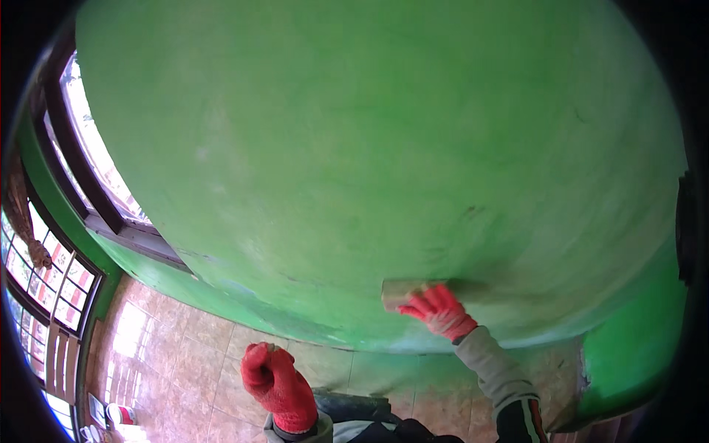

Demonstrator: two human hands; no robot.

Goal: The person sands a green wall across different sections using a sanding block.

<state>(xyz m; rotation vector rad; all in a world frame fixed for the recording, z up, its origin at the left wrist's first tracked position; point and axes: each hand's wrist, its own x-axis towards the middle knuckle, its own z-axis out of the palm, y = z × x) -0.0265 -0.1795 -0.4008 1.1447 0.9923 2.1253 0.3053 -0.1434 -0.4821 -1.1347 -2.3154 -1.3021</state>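
My right hand (440, 313), in a red work glove, holds a flat rectangular block (394, 293) against the lower part of a green painted wall (343, 166). The block's face towards the wall is hidden. My left hand (277, 382), gloved in red too, is curled in front of me over the tiled floor, away from the wall; whether something small is inside it, I cannot tell. Scuffs, pale patches and a dark mark show on the wall above the block.
Glossy tiles cover the floor (194, 343). At the left are a dark-framed window (83, 166), a barred window (61, 277) and a knotted curtain (39, 252). A white and red tub (121, 414) stands at the lower left. A dark object is at the right edge (686, 227).
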